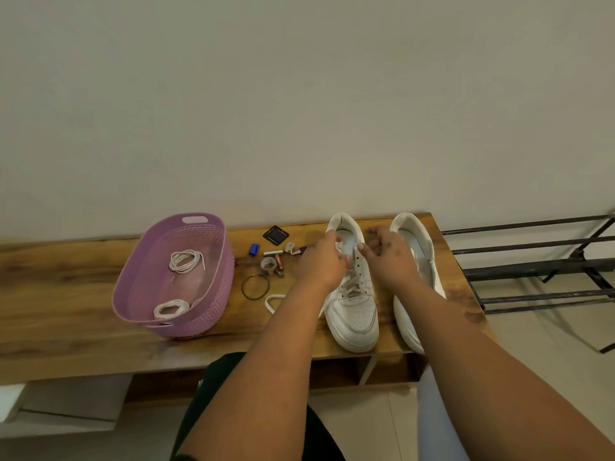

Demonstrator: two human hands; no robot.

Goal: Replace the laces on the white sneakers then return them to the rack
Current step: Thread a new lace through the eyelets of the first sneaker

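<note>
Both hands, left hand (324,261) and right hand (389,257), pinch lace (353,287) at near sneaker (352,294) top eyelets; pull evenly, keep shoe steady.

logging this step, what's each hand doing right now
left hand: fingers pinch the lace on the left sneaker
right hand: fingers curled, hold unclear

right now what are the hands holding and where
Both hands, left and right, pinch the lace of the left sneaker near its top eyelets; exact finger contact is unclear.
</note>
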